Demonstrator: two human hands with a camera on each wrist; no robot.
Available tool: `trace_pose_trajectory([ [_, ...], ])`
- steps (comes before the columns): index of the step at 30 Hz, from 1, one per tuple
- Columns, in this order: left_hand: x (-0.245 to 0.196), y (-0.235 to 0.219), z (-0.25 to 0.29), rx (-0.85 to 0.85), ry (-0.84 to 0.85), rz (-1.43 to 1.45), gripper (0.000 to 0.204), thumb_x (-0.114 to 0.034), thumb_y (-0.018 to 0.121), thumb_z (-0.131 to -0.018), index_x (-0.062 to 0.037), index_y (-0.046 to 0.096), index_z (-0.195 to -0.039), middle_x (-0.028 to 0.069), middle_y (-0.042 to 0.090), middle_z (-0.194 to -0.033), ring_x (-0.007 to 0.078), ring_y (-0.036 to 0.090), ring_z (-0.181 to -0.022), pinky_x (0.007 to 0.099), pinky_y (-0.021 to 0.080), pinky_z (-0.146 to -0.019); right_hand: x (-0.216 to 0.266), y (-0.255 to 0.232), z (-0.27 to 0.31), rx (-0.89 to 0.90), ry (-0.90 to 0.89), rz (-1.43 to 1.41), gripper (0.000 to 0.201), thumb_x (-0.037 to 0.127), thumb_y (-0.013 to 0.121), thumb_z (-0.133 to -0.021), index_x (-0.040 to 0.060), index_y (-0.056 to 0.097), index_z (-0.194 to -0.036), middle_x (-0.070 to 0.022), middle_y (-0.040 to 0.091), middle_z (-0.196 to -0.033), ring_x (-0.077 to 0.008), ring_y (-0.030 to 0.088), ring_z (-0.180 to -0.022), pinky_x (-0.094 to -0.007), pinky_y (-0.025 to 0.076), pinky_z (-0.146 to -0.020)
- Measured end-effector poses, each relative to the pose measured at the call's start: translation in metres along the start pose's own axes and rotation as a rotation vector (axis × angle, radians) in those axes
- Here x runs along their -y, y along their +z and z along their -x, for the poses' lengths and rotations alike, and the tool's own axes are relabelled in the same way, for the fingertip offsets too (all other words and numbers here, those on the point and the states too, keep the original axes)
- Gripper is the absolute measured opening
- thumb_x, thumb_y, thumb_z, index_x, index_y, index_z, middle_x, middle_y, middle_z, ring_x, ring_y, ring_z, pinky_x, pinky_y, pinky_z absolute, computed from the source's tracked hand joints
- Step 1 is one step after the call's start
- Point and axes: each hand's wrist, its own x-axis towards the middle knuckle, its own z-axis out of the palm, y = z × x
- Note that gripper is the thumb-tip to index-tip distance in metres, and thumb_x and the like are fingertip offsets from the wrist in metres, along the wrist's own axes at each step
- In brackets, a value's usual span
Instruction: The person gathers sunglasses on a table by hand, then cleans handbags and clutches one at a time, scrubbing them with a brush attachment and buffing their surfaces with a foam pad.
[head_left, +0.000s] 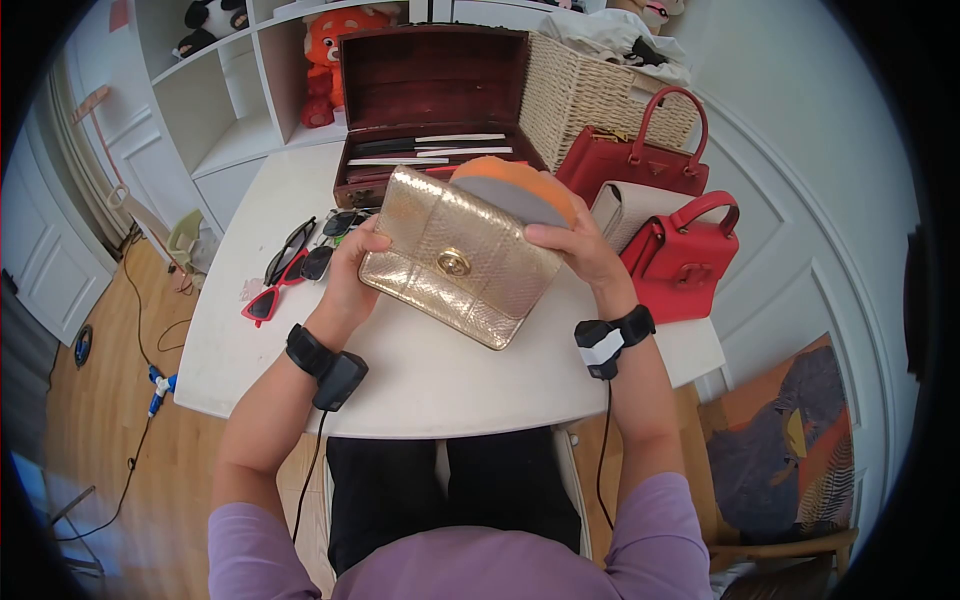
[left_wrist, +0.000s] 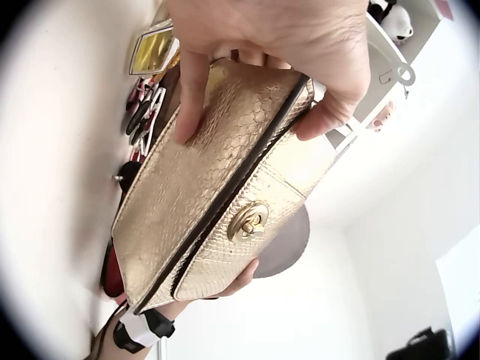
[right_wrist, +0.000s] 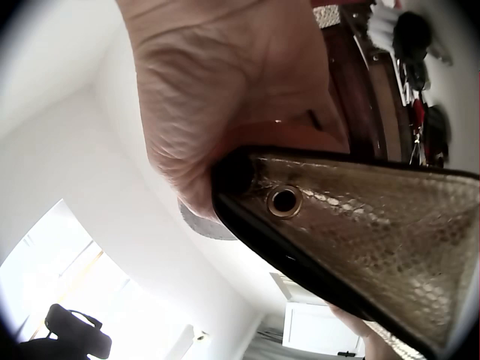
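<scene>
A gold snake-textured clutch (head_left: 465, 255) with a round turn-lock is held above the table, tilted. The left hand (head_left: 352, 270) grips its left side, thumb on the front; in the left wrist view that hand (left_wrist: 277, 45) pinches one end of the clutch (left_wrist: 217, 180). The right hand (head_left: 590, 250) holds the upper right corner, thumb on the front, together with a round orange and grey item (head_left: 510, 190) behind the clutch. In the right wrist view the right hand (right_wrist: 225, 90) is at the clutch's side (right_wrist: 360, 225), by a metal eyelet.
An open dark red chest (head_left: 430, 80) with divided contents stands at the back of the white table (head_left: 450, 390). Several sunglasses (head_left: 290, 270) lie at left. Red handbags (head_left: 675, 260) and a cream bag (head_left: 620, 210) stand at right, before a woven basket (head_left: 570, 90).
</scene>
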Motion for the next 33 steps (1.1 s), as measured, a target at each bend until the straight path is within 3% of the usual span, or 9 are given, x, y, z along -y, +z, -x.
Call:
trace_pose_trajectory([
  [8, 0.01, -0.03, -0.014, -0.145, -0.062, 0.118, 0.031, -0.021, 0.054, -0.084, -0.0022, 0.06, -0.108, 0.0063, 0.066, -0.102, 0.0191, 0.063, -0.098, 0.0333, 0.048, -0.092, -0.004, -0.001, -0.008, -0.059, -0.28, 0.219, 0.038, 0.015, 0.073, -0.084, 0.0053, 0.059, -0.118, -0.0012, 0.06, -0.116, -0.0099, 0.053, -0.111, -0.0257, 0.039, -0.097],
  [13, 0.0, -0.016, -0.008, -0.125, -0.103, 0.238, 0.033, -0.023, 0.053, -0.085, -0.0002, 0.06, -0.108, 0.0099, 0.068, -0.104, 0.0224, 0.066, -0.096, 0.0357, 0.053, -0.089, -0.019, -0.006, -0.004, -0.275, -0.042, -0.353, 0.05, 0.015, 0.069, -0.086, 0.0049, 0.054, -0.132, -0.0033, 0.062, -0.122, -0.0136, 0.057, -0.116, -0.0305, 0.044, -0.099],
  [17, -0.005, -0.002, -0.001, -0.015, -0.099, 0.271, 0.043, -0.03, 0.051, -0.09, 0.0028, 0.055, -0.118, 0.0166, 0.065, -0.115, 0.0251, 0.066, -0.102, 0.0385, 0.057, -0.087, -0.025, 0.019, -0.006, -0.28, 0.023, -0.413, 0.057, 0.013, 0.065, -0.088, 0.0056, 0.046, -0.141, -0.0037, 0.058, -0.13, -0.0135, 0.056, -0.12, -0.0323, 0.046, -0.1],
  [19, -0.006, 0.006, 0.001, 0.005, -0.081, 0.24, 0.046, -0.033, 0.051, -0.094, 0.0038, 0.054, -0.121, 0.0182, 0.064, -0.118, 0.0253, 0.066, -0.104, 0.0391, 0.058, -0.086, -0.029, 0.029, -0.006, -0.044, -0.027, -0.539, 0.061, 0.01, 0.062, -0.088, 0.0066, 0.041, -0.145, -0.0041, 0.054, -0.137, -0.0127, 0.055, -0.12, -0.0308, 0.045, -0.099],
  [20, -0.006, 0.009, 0.0, -0.008, -0.039, 0.219, 0.049, -0.038, 0.051, -0.096, 0.0028, 0.052, -0.124, 0.0173, 0.063, -0.12, 0.0249, 0.066, -0.106, 0.0392, 0.058, -0.086, -0.049, 0.021, -0.011, 0.06, -0.13, 0.027, 0.065, 0.009, 0.058, -0.089, 0.0085, 0.034, -0.15, -0.0045, 0.049, -0.141, -0.0124, 0.055, -0.121, -0.0301, 0.045, -0.099],
  [23, -0.006, 0.007, 0.0, -0.046, 0.003, 0.131, 0.054, -0.045, 0.05, -0.099, -0.0003, 0.052, -0.128, 0.0143, 0.063, -0.122, 0.0223, 0.064, -0.108, 0.0382, 0.056, -0.088, -0.062, 0.018, 0.0, 0.01, 0.203, -0.148, 0.059, 0.009, 0.053, -0.091, 0.0085, 0.037, -0.148, -0.0039, 0.052, -0.138, -0.0126, 0.055, -0.12, -0.0292, 0.045, -0.099],
  [27, -0.004, -0.004, -0.002, -0.102, -0.008, -0.051, 0.05, -0.048, 0.051, -0.099, -0.0083, 0.056, -0.129, 0.0063, 0.063, -0.125, 0.0148, 0.06, -0.113, 0.0349, 0.049, -0.092, -0.051, 0.022, -0.002, -0.003, 0.246, -0.081, 0.051, 0.008, 0.049, -0.093, 0.0058, 0.042, -0.143, -0.0046, 0.056, -0.133, -0.014, 0.056, -0.118, -0.0307, 0.046, -0.1],
  [29, -0.004, -0.004, -0.004, -0.092, -0.002, -0.097, 0.05, -0.048, 0.052, -0.099, -0.0085, 0.056, -0.129, 0.005, 0.063, -0.125, 0.0133, 0.059, -0.113, 0.034, 0.047, -0.092, -0.049, 0.019, -0.005, -0.033, 0.072, -0.513, 0.042, 0.009, 0.051, -0.094, 0.0031, 0.047, -0.136, -0.0061, 0.059, -0.129, -0.0159, 0.058, -0.117, -0.0324, 0.047, -0.1],
  [33, 0.002, -0.001, -0.005, -0.087, 0.02, -0.135, 0.042, -0.043, 0.057, -0.098, -0.0059, 0.064, -0.117, 0.0038, 0.067, -0.111, 0.0101, 0.063, -0.099, 0.0256, 0.046, -0.086, -0.034, 0.016, -0.005, -0.186, -0.046, -0.459, 0.038, 0.021, 0.046, -0.1, 0.0037, 0.05, -0.134, -0.0075, 0.06, -0.128, -0.0197, 0.059, -0.118, -0.0371, 0.049, -0.1],
])
